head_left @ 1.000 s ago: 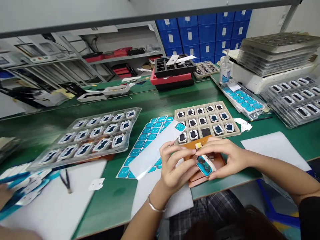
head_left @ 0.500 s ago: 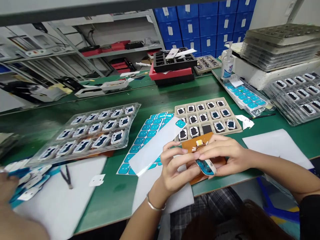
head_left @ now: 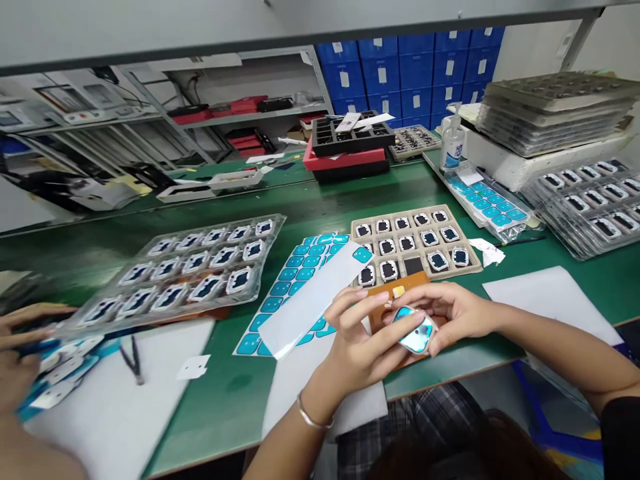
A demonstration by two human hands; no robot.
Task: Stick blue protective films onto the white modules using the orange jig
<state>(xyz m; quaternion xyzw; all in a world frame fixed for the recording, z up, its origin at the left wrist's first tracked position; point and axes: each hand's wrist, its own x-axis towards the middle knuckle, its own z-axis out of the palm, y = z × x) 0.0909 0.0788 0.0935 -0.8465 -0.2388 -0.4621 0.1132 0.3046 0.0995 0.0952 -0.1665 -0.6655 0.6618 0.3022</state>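
Observation:
Between my two hands is a small rounded-square watch housing [head_left: 417, 335] with a pale rim and a shiny blue face, tilted up towards me. My right hand [head_left: 457, 317] grips it by its right edge, thumb in front. My left hand [head_left: 363, 337] pinches it from the left, a fingertip lying across its face. Under them lies an orange-brown mat [head_left: 417, 283] with a small yellow piece [head_left: 399, 292] on it. Just behind stands a beige tray [head_left: 469, 271] of similar white-framed parts. Sheets of blue stickers [head_left: 273, 305], partly covered by a white strip [head_left: 310, 303], lie to the left.
Another person's hand [head_left: 20, 333] is at far left, near a clear tray of parts [head_left: 273, 230], loose stickers and tweezers [head_left: 133, 363]. White foam sheets [head_left: 550, 300] lie by the front edge. A pump bottle [head_left: 453, 143] and stacked trays [head_left: 585, 207] stand right. A shelf edge [head_left: 300, 40] crosses overhead.
The watch housing has turned so its blue face now shows towards me. My left fingers have shifted onto that face. The other person's hand has moved up to the clear tray.

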